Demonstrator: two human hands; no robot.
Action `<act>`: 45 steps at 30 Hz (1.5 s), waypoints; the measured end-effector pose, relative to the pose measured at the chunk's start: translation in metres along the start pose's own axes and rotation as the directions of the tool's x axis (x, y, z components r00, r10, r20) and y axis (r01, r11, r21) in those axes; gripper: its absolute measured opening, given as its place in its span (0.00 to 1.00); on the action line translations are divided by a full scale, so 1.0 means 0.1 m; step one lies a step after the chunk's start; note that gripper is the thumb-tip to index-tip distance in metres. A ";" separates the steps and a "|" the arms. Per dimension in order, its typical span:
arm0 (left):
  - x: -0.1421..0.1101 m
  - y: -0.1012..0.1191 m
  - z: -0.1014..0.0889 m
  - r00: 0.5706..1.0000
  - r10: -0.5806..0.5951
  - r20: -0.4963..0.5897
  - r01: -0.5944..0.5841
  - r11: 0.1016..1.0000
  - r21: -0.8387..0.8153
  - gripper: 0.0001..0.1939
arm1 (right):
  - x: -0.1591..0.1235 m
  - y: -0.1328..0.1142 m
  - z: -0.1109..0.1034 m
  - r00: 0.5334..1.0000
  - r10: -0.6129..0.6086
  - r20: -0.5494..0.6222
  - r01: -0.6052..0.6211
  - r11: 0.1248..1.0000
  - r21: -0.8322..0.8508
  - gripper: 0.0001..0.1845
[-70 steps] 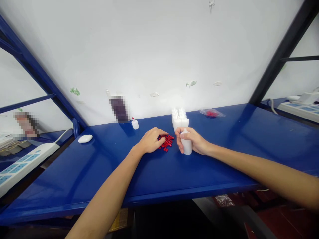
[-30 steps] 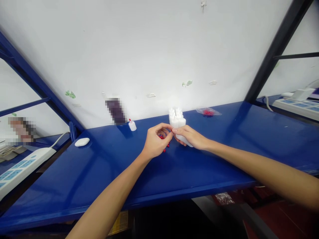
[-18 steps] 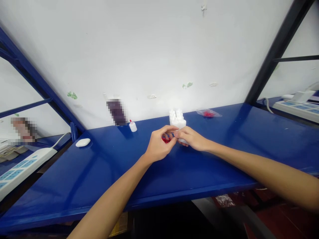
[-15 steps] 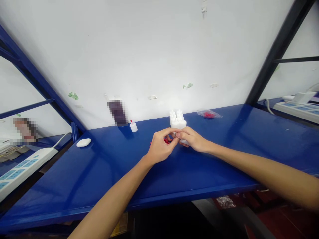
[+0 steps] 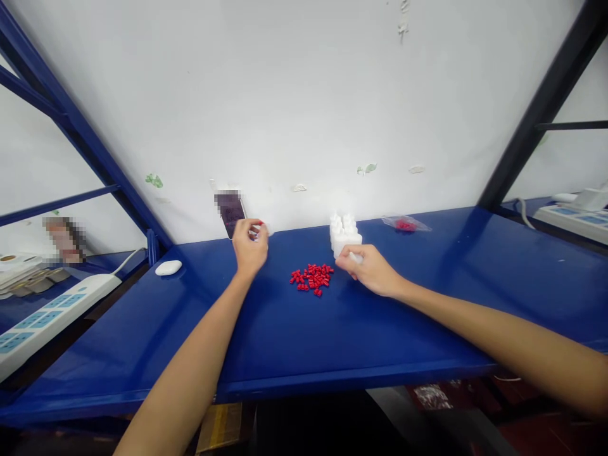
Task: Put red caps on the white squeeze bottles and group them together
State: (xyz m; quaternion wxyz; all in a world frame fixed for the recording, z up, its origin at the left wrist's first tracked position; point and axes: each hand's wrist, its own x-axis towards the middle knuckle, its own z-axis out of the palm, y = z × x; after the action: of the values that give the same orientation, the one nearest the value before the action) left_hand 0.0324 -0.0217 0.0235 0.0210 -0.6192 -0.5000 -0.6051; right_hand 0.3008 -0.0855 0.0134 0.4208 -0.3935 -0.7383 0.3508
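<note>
My left hand (image 5: 249, 246) is at the back of the blue shelf (image 5: 285, 342), fingers closed round a small white bottle with a red cap (image 5: 262, 228), close to the wall. My right hand (image 5: 369, 271) rests on the shelf with its fingers curled on an uncapped white bottle (image 5: 354, 256). That bottle is right in front of a cluster of white bottles (image 5: 344, 230). A loose pile of red caps (image 5: 311, 278) lies between my two hands.
A pixelated dark phone (image 5: 230, 209) leans on the white wall. A small clear bag of red caps (image 5: 405, 224) lies at the back right. A white oval object (image 5: 168, 267) and a power strip (image 5: 45, 315) sit to the left; another power strip (image 5: 577, 216) is far right.
My hands were together at the bottle by the red caps. My left hand has since moved left and back to the wall with a capped bottle, uncovering the pile; my right hand stayed by the cluster.
</note>
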 end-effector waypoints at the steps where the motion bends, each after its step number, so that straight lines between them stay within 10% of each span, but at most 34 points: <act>1: 0.07 -0.13 -0.05 0.999 -0.035 -0.041 0.037 0.998 0.044 0.07 | -0.02 0.00 0.00 1.000 -0.017 -0.021 0.016 0.999 -0.029 0.21; 9: 0.12 -0.49 -0.10 0.990 -0.129 0.062 0.117 0.978 0.174 0.12 | -0.07 0.10 -0.02 0.997 -0.080 0.025 0.071 0.968 0.241 0.14; 24: 0.08 -0.53 -0.10 0.974 -0.157 0.164 0.105 0.951 0.290 0.12 | -0.03 0.03 0.00 0.994 -0.052 0.094 0.033 0.981 0.193 0.15; 29: 0.11 -0.30 -0.17 0.998 -0.064 -0.009 0.063 0.932 0.357 0.11 | -0.03 0.01 0.00 0.995 -0.024 0.095 0.009 0.987 0.162 0.15; 32: 0.11 -0.03 -0.20 0.990 0.017 0.142 -0.064 0.941 0.334 0.09 | -0.02 0.02 0.00 0.994 -0.033 0.106 0.025 0.997 0.077 0.19; 36: 0.03 0.24 -0.16 0.747 0.004 0.665 -0.197 0.956 0.216 0.12 | -0.03 0.03 -0.01 0.991 -0.035 0.127 0.031 0.999 0.034 0.22; 40: -0.04 0.28 -0.15 0.480 -0.147 0.865 -0.109 0.968 0.225 0.07 | -0.04 0.03 -0.02 0.990 -0.046 0.132 0.047 0.999 -0.001 0.25; 45: -0.02 0.18 -0.21 0.372 -0.153 0.915 -0.024 0.984 0.175 0.12 | -0.05 0.03 -0.03 0.991 -0.049 0.128 0.047 0.999 0.017 0.24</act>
State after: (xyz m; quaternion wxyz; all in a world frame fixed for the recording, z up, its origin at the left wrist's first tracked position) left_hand 0.0290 -0.0449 0.0383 -0.2366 -0.8275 -0.4963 -0.1140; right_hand 0.3058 -0.0877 0.0105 0.3834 -0.3494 -0.7705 0.3705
